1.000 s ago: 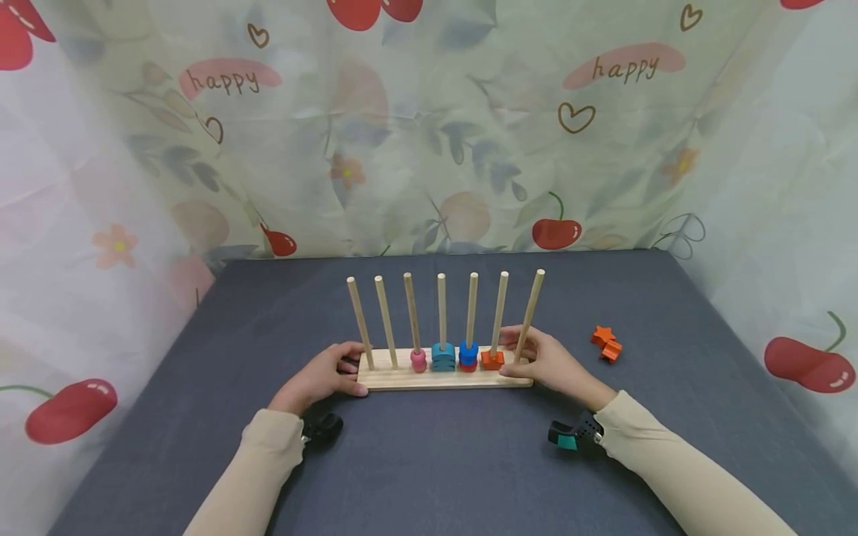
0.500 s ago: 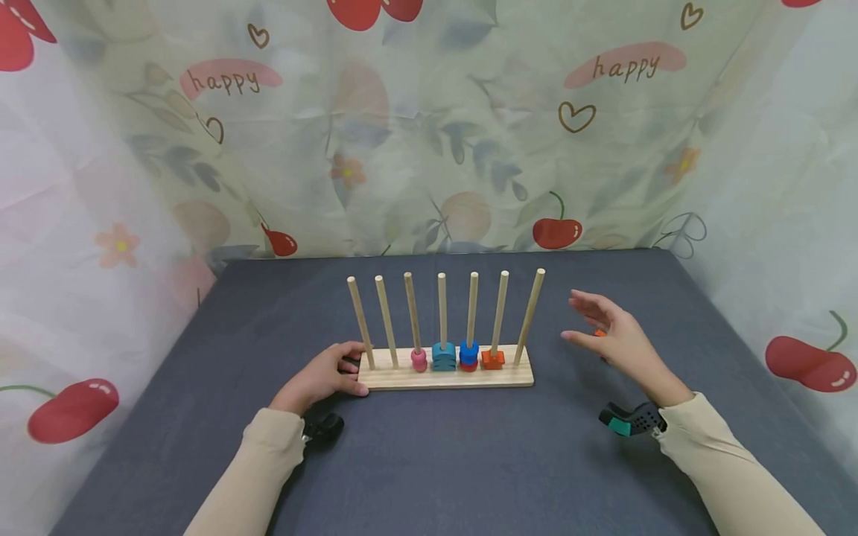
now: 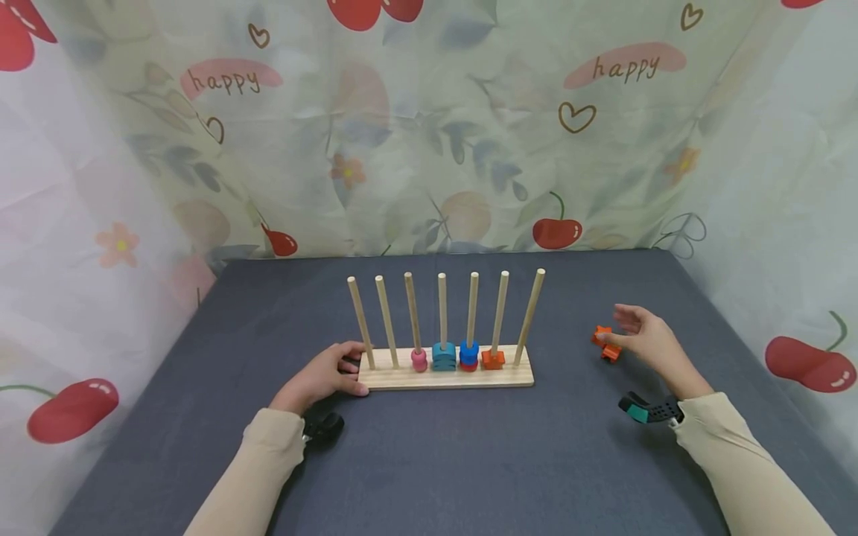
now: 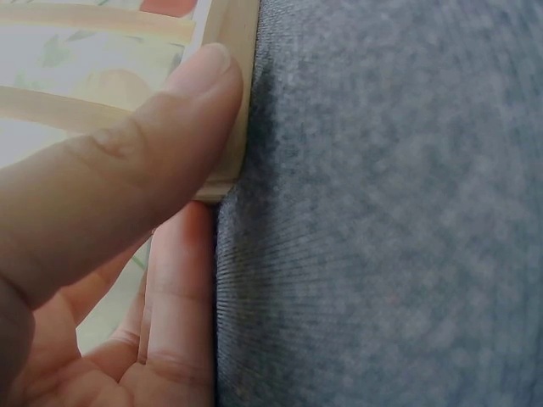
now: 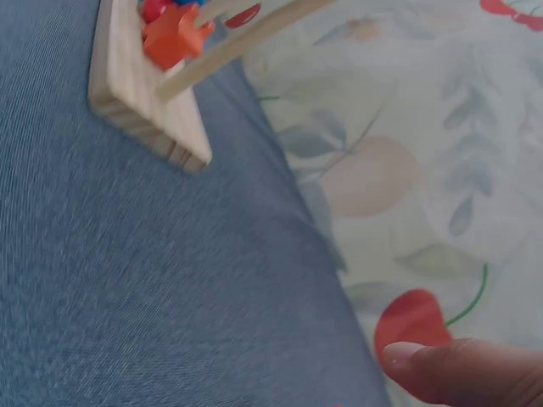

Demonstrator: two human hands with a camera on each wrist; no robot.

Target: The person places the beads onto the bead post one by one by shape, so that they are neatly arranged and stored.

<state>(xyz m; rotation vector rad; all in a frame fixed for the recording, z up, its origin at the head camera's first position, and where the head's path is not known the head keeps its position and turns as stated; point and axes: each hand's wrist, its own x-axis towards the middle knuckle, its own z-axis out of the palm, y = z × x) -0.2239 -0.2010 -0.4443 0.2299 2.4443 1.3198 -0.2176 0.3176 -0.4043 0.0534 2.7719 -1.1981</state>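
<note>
A wooden peg board [image 3: 429, 381] with several upright pegs lies mid-table. My left hand [image 3: 325, 378] grips its left end, and in the left wrist view the thumb [image 4: 191, 93] lies over the base edge. On the pegs sit a pink bead [image 3: 418, 361], teal pieces [image 3: 443, 359], blue and red pieces [image 3: 468, 356] and an orange star [image 3: 493, 361]. My right hand [image 3: 653, 348] hovers at two loose orange star pieces [image 3: 611, 353], fingers spread and thumb beside them; contact cannot be told. In the right wrist view its thumb [image 5: 462, 370] shows, and those pieces are out of sight.
A dark grey cloth [image 3: 429, 461] covers the table. Patterned curtains [image 3: 415, 149] hang behind it and at both sides. Each wrist carries a strapped camera, such as the black and green one [image 3: 646, 409] on the right.
My right hand has left the board's right end and moved right to the loose orange stars. The left hand stays on the board, which has not visibly moved.
</note>
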